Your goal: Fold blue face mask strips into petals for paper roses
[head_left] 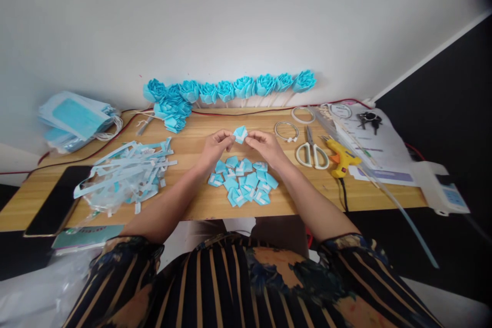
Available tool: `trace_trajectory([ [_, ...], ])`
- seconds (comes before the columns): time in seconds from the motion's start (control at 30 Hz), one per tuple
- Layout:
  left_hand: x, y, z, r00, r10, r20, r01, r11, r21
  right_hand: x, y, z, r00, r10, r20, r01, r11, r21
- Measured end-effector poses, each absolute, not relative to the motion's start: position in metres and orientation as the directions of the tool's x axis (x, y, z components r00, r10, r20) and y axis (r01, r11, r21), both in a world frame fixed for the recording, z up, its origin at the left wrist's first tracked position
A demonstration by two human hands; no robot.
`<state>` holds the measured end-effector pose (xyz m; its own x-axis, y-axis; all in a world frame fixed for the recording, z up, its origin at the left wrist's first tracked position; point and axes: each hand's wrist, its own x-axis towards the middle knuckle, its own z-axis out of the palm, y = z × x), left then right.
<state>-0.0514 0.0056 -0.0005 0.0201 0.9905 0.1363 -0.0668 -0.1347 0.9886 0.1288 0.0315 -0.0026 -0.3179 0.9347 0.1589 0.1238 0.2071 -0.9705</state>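
Note:
Between my two hands is a small folded blue piece (240, 134) with a white patch, raised a little above the wooden table (200, 164). My left hand (218, 147) pinches its left edge, and my right hand (266, 146) pinches the right edge. Just below them on the tabletop lies a loose pile of similar folded blue pieces (251, 180), several with white strips. Whether they are cloth or paper I cannot tell for certain.
Blue handmade flowers (245, 87) on sticks lean along the wall. Face masks (73, 118), cut strips (126, 174) and a phone (57, 202) lie left. Rightward are scissors (312, 151), tape rolls (286, 131), a yellow glue gun (343, 158), keys (369, 120) and a white power strip (438, 187).

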Motion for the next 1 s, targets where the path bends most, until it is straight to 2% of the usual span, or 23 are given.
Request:
trace_trajectory([
  [0.13, -0.052, 0.008, -0.002, 0.025, 0.992, 0.125, -0.061, -0.123, 0.991, 0.129, 0.031, -0.003, -0.331, 0.931, 0.152, 0.138, 0.208, -0.968],
  [0.23, -0.051, 0.008, -0.001, -0.054, 0.988, 0.144, -0.047, -0.147, 0.988, 0.128, 0.030, -0.002, -0.319, 0.932, 0.173, 0.144, 0.228, -0.963],
  [0.33, -0.048, 0.004, 0.002, -0.173, 0.947, 0.272, 0.105, -0.257, 0.961, 0.128, 0.030, -0.001, -0.264, 0.943, 0.202, 0.181, 0.255, -0.950],
  [0.47, -0.043, -0.003, 0.002, -0.075, 0.912, 0.403, 0.319, -0.361, 0.876, 0.126, 0.030, -0.003, -0.235, 0.944, 0.234, 0.220, 0.286, -0.933],
  [0.6, -0.043, -0.001, -0.006, -0.006, 0.918, 0.398, 0.412, -0.360, 0.837, 0.125, 0.029, -0.005, -0.246, 0.939, 0.241, 0.222, 0.296, -0.929],
  [0.8, -0.046, 0.002, -0.010, -0.013, 0.927, 0.374, 0.414, -0.336, 0.846, 0.124, 0.028, -0.006, -0.263, 0.934, 0.241, 0.186, 0.294, -0.938],
  [1.0, -0.046, 0.002, -0.010, -0.029, 0.924, 0.381, 0.451, -0.328, 0.830, 0.122, 0.025, -0.002, -0.238, 0.931, 0.276, 0.264, 0.336, -0.904],
])
